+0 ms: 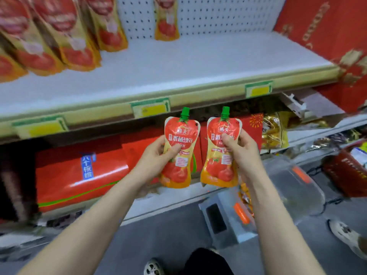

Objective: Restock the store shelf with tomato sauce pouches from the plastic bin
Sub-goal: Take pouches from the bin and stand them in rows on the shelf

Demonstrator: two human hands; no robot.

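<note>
I hold two red and yellow tomato sauce pouches with green caps upright, just below the shelf's front edge. My left hand (158, 153) grips the left pouch (179, 139) by its left side. My right hand (241, 151) grips the right pouch (220, 167), thumb across its front. The white shelf (178, 64) above carries a row of like pouches (69, 42) at its left and a single pouch (166, 18) standing against the pegboard back. The clear plastic bin (284, 193) sits on the floor under my right forearm, with some packets showing inside.
Red boxes (325, 32) stand at the shelf's right end. Yellow price tags (151, 109) line the shelf's front edge. The lower shelf holds red packages (79, 173) and gold bags (274, 132). A red basket (349, 171) sits at the right. Shoes (349, 237) show on the grey floor.
</note>
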